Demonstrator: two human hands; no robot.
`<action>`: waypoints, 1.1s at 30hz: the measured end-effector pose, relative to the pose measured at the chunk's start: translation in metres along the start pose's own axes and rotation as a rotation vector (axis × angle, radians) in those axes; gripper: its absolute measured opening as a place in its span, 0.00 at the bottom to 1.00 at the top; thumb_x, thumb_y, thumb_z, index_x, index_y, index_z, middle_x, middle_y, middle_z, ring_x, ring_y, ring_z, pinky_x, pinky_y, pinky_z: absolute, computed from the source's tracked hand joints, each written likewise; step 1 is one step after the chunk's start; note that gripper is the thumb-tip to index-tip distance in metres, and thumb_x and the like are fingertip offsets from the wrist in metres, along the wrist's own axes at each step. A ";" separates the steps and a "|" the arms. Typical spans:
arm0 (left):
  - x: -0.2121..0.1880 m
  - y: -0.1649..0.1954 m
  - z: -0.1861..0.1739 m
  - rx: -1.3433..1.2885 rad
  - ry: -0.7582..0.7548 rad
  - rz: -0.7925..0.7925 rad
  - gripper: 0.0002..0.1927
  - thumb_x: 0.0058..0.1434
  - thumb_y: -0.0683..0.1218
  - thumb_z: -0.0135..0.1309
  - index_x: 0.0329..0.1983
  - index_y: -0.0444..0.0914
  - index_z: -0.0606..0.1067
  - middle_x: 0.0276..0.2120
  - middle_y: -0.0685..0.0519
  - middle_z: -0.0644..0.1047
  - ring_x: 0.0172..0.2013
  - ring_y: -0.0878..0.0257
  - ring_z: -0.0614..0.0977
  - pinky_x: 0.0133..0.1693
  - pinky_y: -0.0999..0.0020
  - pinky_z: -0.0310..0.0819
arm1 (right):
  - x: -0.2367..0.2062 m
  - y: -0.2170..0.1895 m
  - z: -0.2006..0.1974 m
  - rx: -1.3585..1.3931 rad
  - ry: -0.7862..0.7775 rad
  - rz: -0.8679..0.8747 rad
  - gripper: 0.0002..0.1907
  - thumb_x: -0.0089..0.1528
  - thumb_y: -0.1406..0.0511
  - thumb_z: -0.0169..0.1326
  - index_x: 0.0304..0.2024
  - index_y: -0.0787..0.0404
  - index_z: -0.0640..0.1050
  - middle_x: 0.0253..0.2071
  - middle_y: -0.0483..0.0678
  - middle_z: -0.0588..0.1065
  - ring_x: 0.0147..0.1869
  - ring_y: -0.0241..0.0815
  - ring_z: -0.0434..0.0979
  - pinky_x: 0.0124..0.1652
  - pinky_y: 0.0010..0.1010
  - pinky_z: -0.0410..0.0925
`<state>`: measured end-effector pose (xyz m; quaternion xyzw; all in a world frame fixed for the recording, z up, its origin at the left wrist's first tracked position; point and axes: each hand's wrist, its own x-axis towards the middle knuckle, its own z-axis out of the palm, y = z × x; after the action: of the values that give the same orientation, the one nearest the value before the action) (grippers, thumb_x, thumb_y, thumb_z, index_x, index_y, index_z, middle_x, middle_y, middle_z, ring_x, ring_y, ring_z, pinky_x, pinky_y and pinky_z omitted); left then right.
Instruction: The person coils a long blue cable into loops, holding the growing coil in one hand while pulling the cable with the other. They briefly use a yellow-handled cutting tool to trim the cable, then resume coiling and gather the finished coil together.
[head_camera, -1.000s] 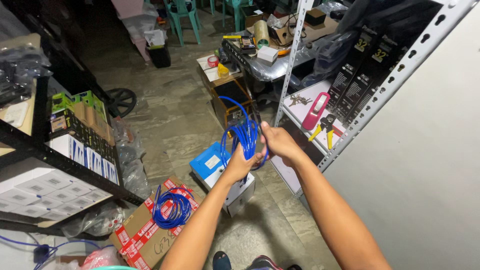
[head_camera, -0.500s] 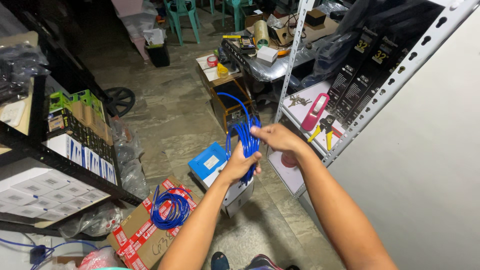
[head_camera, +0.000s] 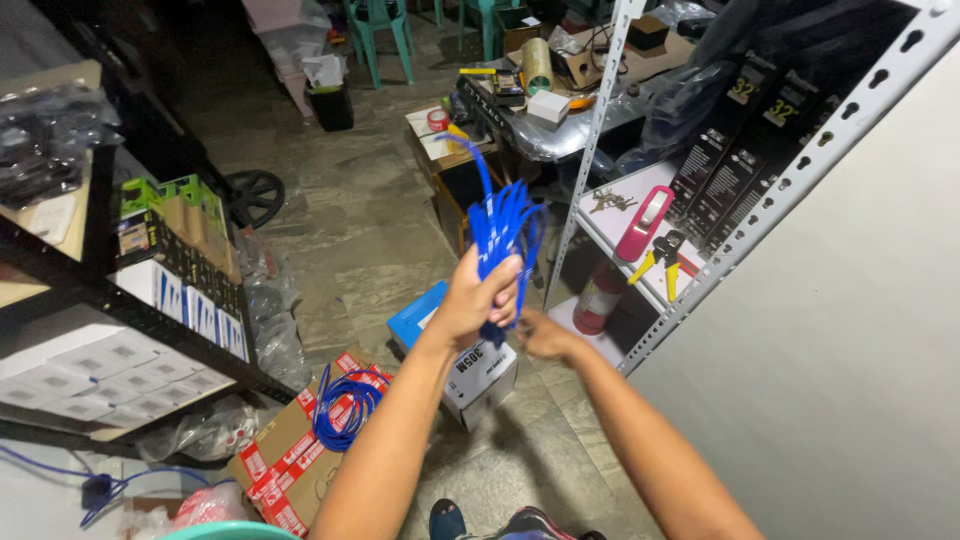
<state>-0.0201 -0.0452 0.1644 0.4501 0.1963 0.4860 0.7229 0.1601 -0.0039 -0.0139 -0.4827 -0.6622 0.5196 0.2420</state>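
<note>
My left hand (head_camera: 478, 298) is closed around a bundle of blue cable (head_camera: 503, 228), looped several times and held upright above the floor. One end of the cable sticks up from the bundle. My right hand (head_camera: 543, 335) is lower, just under the bundle at its bottom end, fingers curled; whether it grips the cable cannot be made out. Below the hands stands a white and blue cable box (head_camera: 470, 365). A second coil of blue cable (head_camera: 345, 405) lies on a brown cardboard box (head_camera: 285, 465) at the lower left.
A metal shelf upright (head_camera: 590, 150) stands to the right, its shelf holding a pink tool (head_camera: 643, 223), yellow-handled pliers (head_camera: 662, 262) and black boxes (head_camera: 725, 160). A black rack (head_camera: 130, 310) with white boxes is on the left. A cluttered table (head_camera: 530, 120) and green chairs (head_camera: 380, 30) lie ahead.
My left hand has risen with the cable bundle. My right hand has left the top of the bundle and dropped below it.
</note>
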 end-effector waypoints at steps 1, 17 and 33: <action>-0.001 0.007 0.011 -0.019 -0.025 0.005 0.10 0.71 0.45 0.53 0.49 0.40 0.65 0.20 0.58 0.64 0.15 0.71 0.64 0.18 0.73 0.61 | 0.001 0.002 0.011 -0.081 -0.026 -0.062 0.23 0.58 0.68 0.51 0.57 0.56 0.71 0.49 0.51 0.74 0.53 0.44 0.72 0.50 0.39 0.69; -0.003 0.076 -0.005 0.300 0.053 0.057 0.16 0.68 0.44 0.56 0.55 0.40 0.65 0.19 0.58 0.66 0.14 0.71 0.66 0.16 0.73 0.60 | -0.044 0.043 -0.043 0.033 0.263 0.242 0.22 0.67 0.53 0.53 0.33 0.65 0.84 0.32 0.54 0.82 0.33 0.43 0.82 0.36 0.35 0.76; 0.007 -0.121 -0.089 0.423 0.143 0.222 0.22 0.67 0.42 0.56 0.63 0.41 0.66 0.39 0.55 0.77 0.35 0.69 0.79 0.37 0.71 0.79 | -0.015 -0.105 -0.049 0.285 -0.010 0.171 0.22 0.68 0.51 0.46 0.39 0.64 0.76 0.27 0.49 0.79 0.28 0.39 0.80 0.29 0.31 0.74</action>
<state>-0.0174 -0.0130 0.0174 0.5746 0.2938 0.5411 0.5392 0.1662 0.0056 0.1021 -0.4955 -0.5393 0.6294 0.2596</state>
